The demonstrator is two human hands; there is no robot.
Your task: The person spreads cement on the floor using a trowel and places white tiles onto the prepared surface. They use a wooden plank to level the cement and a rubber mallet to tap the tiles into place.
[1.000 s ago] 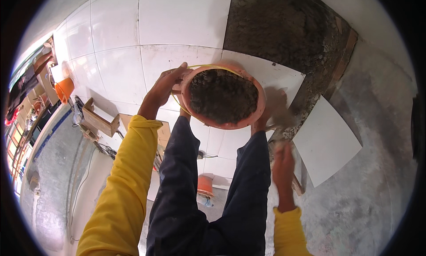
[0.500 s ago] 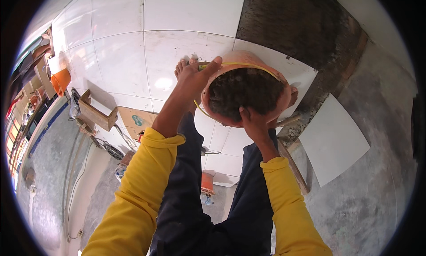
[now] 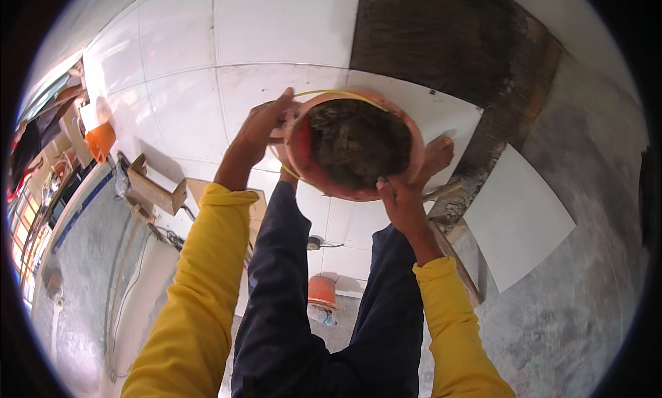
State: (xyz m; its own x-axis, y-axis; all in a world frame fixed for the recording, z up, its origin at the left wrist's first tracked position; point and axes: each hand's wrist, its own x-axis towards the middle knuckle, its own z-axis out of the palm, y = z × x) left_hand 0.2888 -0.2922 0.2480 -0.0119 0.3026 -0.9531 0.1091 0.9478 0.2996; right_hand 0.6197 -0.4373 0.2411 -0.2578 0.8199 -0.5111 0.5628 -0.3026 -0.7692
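Note:
An orange-pink bucket (image 3: 298, 150) hangs between my hands above the tiled floor, tilted so that its mouth faces me. Dark, lumpy wet mortar (image 3: 362, 139) fills much of it. My left hand (image 3: 261, 128) grips the bucket's left side, thumb up by the rim, its fingers partly hidden. At the lower right rim my right hand (image 3: 405, 203) is closed, thumb over the edge and the other fingers out of sight beneath. A thin yellow handle (image 3: 338, 92) loops along the far rim and down the left side.
Large white tiles (image 3: 283, 26) cover the floor ahead. A dark bare patch (image 3: 434, 39) lies at the far right, a loose white tile (image 3: 520, 219) nearer on grey concrete. My bare right foot (image 3: 438, 155) stands beside the bucket. A wooden box (image 3: 157, 184) is at left, an orange container (image 3: 322, 292) behind my legs.
The bucket has moved left and tipped a little, with both hands on it. My left hand has shifted from the yellow handle's grip to the bucket's side. More of my right foot shows.

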